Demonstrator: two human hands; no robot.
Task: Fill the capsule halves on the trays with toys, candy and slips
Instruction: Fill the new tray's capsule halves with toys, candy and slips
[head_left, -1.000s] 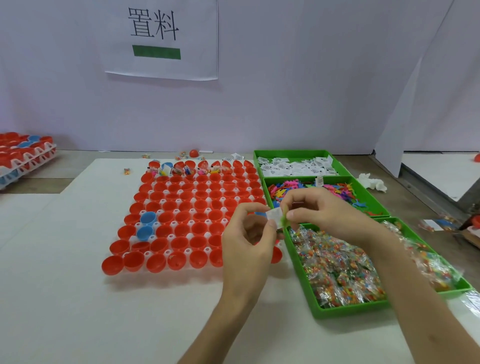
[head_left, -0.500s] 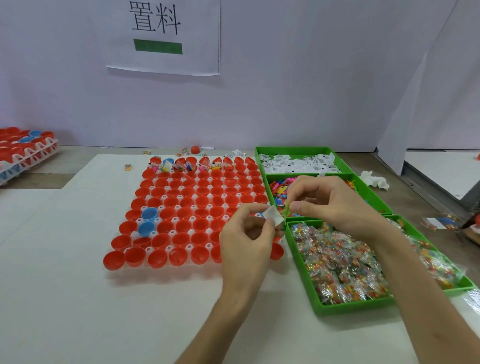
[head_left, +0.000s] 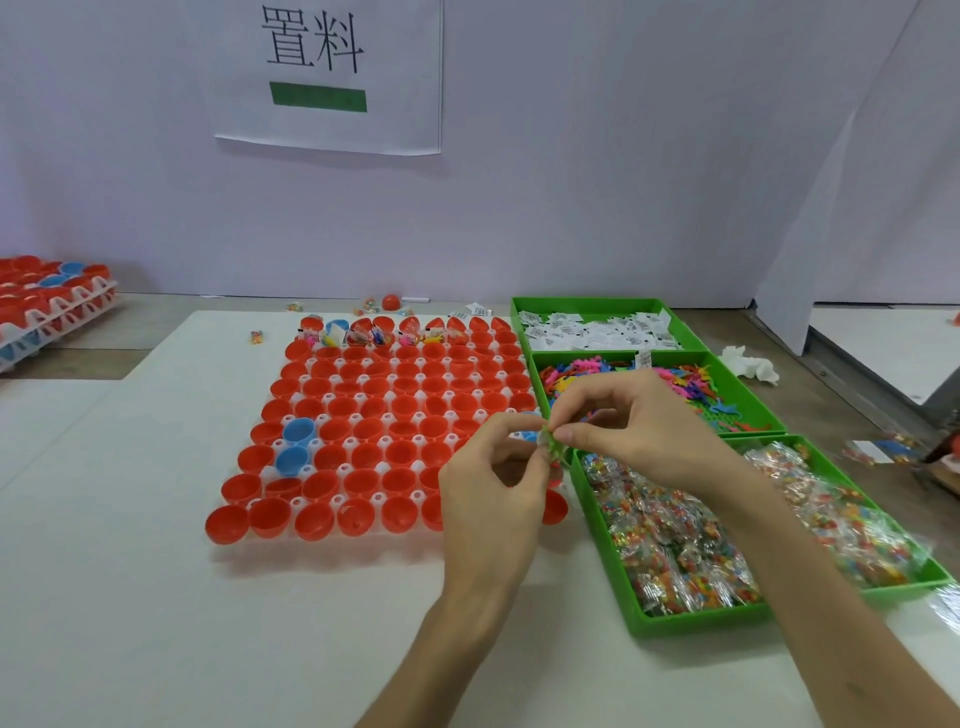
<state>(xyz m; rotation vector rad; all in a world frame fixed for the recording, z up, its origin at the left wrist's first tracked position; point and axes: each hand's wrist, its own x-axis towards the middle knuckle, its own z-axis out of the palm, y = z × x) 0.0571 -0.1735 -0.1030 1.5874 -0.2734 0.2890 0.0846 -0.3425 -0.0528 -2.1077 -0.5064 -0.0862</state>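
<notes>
A white tray (head_left: 270, 470) of red and a few blue capsule halves (head_left: 363, 415) lies on the white table; only the far row (head_left: 374, 332) holds toys and slips. My left hand (head_left: 493, 499) and my right hand (head_left: 634, 421) meet above the tray's near right corner, both pinching a small bundle (head_left: 551, 441) with a green toy and a white slip. Three green bins stand to the right: slips (head_left: 597, 332), coloured plastic toys (head_left: 691, 384), wrapped candy (head_left: 675, 540).
A stack of filled capsule trays (head_left: 47, 306) sits at the far left. Loose candies and a red capsule half (head_left: 390, 301) lie behind the tray. A crumpled white tissue (head_left: 750, 364) and scattered packets (head_left: 878, 449) lie to the right.
Both hands have stayed together over the tray's near right corner. The white slip showed flat between the fingers before; now it is mostly tucked in and the green toy shows.
</notes>
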